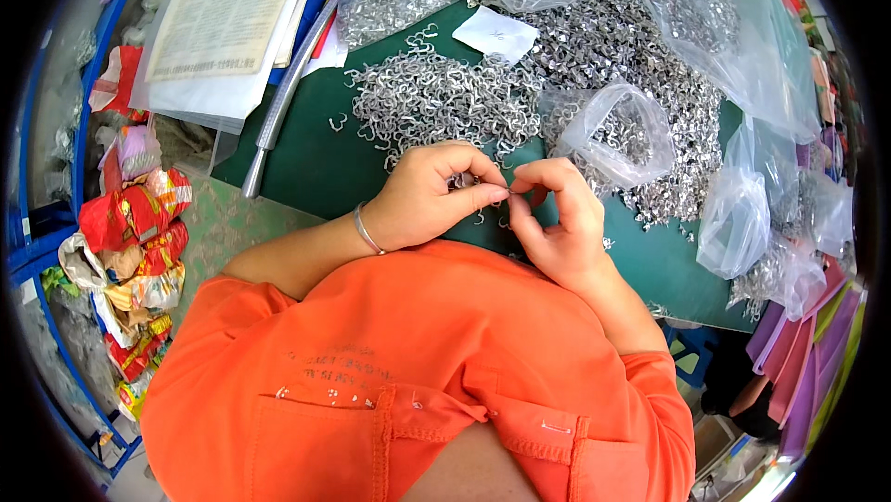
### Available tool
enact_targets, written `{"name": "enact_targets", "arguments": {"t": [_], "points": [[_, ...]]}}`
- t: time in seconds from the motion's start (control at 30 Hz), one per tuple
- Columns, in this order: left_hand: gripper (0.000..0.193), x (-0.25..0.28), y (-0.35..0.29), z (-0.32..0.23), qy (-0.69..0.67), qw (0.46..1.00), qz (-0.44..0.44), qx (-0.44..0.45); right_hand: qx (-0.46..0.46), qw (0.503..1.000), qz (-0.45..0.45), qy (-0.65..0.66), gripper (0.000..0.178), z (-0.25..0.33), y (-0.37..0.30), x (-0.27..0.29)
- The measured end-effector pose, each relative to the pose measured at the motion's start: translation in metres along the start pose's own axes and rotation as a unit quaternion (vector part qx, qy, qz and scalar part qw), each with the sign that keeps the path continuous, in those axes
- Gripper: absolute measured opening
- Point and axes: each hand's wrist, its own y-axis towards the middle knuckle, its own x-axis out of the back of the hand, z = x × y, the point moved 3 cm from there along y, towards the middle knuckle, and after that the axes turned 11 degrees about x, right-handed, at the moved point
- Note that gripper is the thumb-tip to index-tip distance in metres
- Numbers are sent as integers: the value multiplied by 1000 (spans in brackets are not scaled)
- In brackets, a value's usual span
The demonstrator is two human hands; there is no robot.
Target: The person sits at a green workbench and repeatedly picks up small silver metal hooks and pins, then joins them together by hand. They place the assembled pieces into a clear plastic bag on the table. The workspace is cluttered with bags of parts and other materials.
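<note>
My left hand [442, 194], with a bracelet [368, 229] at its wrist, is closed, its fingers curled round a few small dark metal pieces [457, 182]. Its thumb tip meets the fingertips of my right hand [564, 216], which is also closed in a pinch. Whatever sits between the fingertips is too small to make out. Just beyond my hands, a heap of silvery S-shaped metal hooks [436, 98] lies on the green tabletop [306, 154]. Close to my right hand, a clear plastic bag [620, 135] rests on a larger heap of small shiny metal clips [682, 163].
A long metal-handled tool [290, 84] and stacked papers [227, 33] lie at the left. A white paper slip [497, 34] rests between the heaps. More clear bags [735, 214] hang over the right side. Blue shelving [79, 103] with colourful packets [139, 224] stands on the left.
</note>
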Motion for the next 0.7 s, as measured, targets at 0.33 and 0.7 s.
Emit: {"name": "enact_targets", "arguments": {"t": [0.33, 0.7], "points": [[6, 0, 0, 1, -42, 997, -26, -65, -91, 983, -78, 137, 25, -9, -14, -3], [7, 3, -1, -8, 5, 988, -36, -147, -90, 989, -54, 104, 22, -8, -8, -2]]}}
